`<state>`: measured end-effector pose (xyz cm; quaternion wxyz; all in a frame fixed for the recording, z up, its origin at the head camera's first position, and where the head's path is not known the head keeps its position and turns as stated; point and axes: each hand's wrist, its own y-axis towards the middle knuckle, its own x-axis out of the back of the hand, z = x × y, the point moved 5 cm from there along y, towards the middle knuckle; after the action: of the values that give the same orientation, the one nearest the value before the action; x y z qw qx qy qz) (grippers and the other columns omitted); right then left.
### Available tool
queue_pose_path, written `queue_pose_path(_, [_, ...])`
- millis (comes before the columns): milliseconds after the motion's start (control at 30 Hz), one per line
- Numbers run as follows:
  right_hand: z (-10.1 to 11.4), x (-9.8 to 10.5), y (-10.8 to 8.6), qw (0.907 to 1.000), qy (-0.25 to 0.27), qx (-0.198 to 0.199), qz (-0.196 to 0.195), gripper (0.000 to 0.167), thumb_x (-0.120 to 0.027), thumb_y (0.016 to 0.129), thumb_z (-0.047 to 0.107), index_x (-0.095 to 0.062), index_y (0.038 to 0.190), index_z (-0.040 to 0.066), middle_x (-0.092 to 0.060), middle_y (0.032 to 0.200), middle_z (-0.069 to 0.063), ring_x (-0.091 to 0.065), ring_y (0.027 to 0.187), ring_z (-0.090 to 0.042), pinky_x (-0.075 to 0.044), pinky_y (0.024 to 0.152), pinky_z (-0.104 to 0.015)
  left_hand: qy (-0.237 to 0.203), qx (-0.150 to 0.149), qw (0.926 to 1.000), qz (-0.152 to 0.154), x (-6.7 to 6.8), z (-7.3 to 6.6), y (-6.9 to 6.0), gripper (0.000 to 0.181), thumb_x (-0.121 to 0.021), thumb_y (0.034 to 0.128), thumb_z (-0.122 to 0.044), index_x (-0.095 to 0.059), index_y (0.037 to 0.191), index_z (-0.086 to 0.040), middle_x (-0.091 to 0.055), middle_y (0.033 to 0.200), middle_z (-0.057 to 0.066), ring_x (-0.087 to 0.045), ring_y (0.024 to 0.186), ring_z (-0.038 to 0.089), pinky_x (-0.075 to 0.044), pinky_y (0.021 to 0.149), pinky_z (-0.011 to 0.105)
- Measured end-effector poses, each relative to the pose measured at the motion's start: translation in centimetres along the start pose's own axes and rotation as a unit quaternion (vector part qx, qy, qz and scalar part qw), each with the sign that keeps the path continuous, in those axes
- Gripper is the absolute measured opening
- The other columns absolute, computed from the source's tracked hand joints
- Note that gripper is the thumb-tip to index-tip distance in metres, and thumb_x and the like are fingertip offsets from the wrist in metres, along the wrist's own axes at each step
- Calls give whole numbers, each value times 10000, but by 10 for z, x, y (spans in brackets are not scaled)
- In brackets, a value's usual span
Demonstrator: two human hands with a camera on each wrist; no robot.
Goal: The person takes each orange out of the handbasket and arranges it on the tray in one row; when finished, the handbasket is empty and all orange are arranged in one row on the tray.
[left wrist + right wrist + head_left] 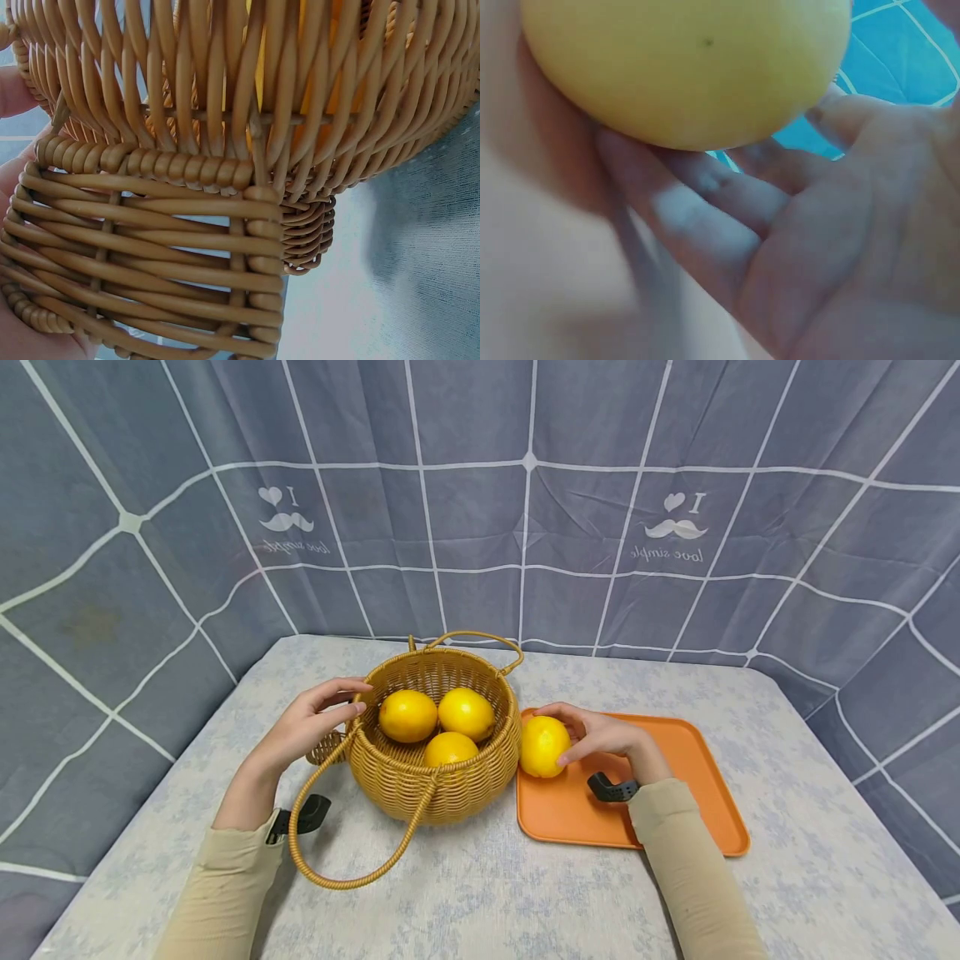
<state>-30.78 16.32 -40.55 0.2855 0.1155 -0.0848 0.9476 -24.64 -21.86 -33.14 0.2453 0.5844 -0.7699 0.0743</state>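
Note:
My right hand (600, 735) grips a yellow lemon (543, 747) between thumb and fingers, over the left part of an orange tray (600, 827). Whether the lemon touches the tray is unclear. In the right wrist view its smooth underside (697, 82) lies against the fingers. Left of it stands a round wicker basket (450, 797) with three lemons (407, 716) inside. My left hand (307, 722) holds the basket's left rim, fingertips over the edge. The left wrist view shows the basket wall close up, and a small woven flap (150, 247) beside the hand.
One looped basket handle (352, 883) hangs down toward the front; the other (472, 634) rises at the back. The table (465, 893) has a pale floral cloth. A grey-blue checked curtain (480, 527) surrounds its back and sides.

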Motion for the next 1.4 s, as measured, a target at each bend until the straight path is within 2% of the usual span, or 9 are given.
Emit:
queue_pose_path(100, [0, 0, 1, 9999, -122, 5, 20, 783, -752, 784, 81, -303, 1423, 19, -350, 1432, -136, -440, 1189, -265, -376, 980, -358, 9, 7, 10000, 10, 0, 0, 0, 347, -539, 968, -217, -542, 1274, -53, -403, 1421, 119, -378, 1277, 324, -348, 925, 488])
queue_pose_path(300, [1, -2, 0, 9996, 113, 106, 225, 813, -726, 799, 48, -251, 1455, -14, -255, 1494, -187, -414, 1245, -245, -367, 1002, -355, 13, 4, 10000, 16, 0, 0, 0, 348, -538, 968, -212, -540, 1275, -48, -400, 1421, 123, -378, 1275, 325, -349, 923, 483])
queue_pose_path(667, [1, 1, -3, 9998, -31, -110, 137, 807, -720, 811, 63, -248, 1463, 8, -281, 1481, -166, -414, 1245, -258, -365, 1000, -367, -24, -49, 10000, -20, 0, 0, 0, 351, -542, 966, -198, -536, 1274, -31, -407, 1414, 130, -371, 1283, 339, -332, 949, 502])
queue_pose_path(767, [3, 2, -5, 9998, -63, -87, 138, 800, -716, 818, 69, -244, 1460, -1, -296, 1470, -181, -427, 1238, -285, -368, 997, -403, -21, -46, 10000, -2, 0, 0, 0, 351, -539, 967, -200, -534, 1275, -31, -404, 1416, 131, -372, 1282, 341, -337, 944, 501])
queue_pose_path(900, [11, 4, -10, 10000, -55, -18, -50, 794, -712, 824, 85, -246, 1461, 5, -274, 1473, -219, -370, 1285, -350, -343, 1012, -459, 2, -34, 10000, 10, 0, -1, -1, 351, -537, 968, -201, -533, 1277, -33, -405, 1416, 128, -376, 1279, 331, -349, 933, 491])
queue_pose_path(1033, [23, 9, -19, 9993, 98, 266, -262, 762, -691, 840, 65, -256, 1465, 28, -235, 1484, -240, -287, 1326, -418, -325, 1019, -502, -3, -41, 10000, 21, -1, -1, -2, 348, -538, 968, -200, -534, 1277, -40, -399, 1421, 133, -370, 1281, 335, -348, 939, 500])
queue_pose_path(1167, [42, 18, -25, 9966, -10, 767, -316, 716, -665, 857, 27, -279, 1459, 37, -280, 1478, -200, -302, 1303, -459, -320, 1001, -546, -6, -42, 10000, 24, -1, -1, -2, 341, -538, 968, -202, -540, 1274, -52, -399, 1423, 129, -367, 1284, 332, -354, 933, 493])
queue_pose_path(1300, [72, 25, -21, 9929, -199, 1143, -247, 697, -645, 862, -8, -286, 1458, 39, -329, 1466, -134, -322, 1283, -474, -313, 999, -553, 65, -38, 10000, 7, -1, -1, -2, 339, -538, 968, -206, -543, 1275, -61, -411, 1418, 114, -380, 1275, 311, -386, 892, 403])
queue_pose_path(1400, [100, 28, -12, 9903, -276, 1357, -110, 694, -643, 858, -22, -297, 1456, 49, -346, 1459, -114, -336, 1280, -462, -318, 1004, -539, 51, -39, 10000, 2, -1, -1, -2, 341, -539, 967, -205, -542, 1274, -55, -409, 1418, 118, -374, 1280, 313, -377, 906, 409])
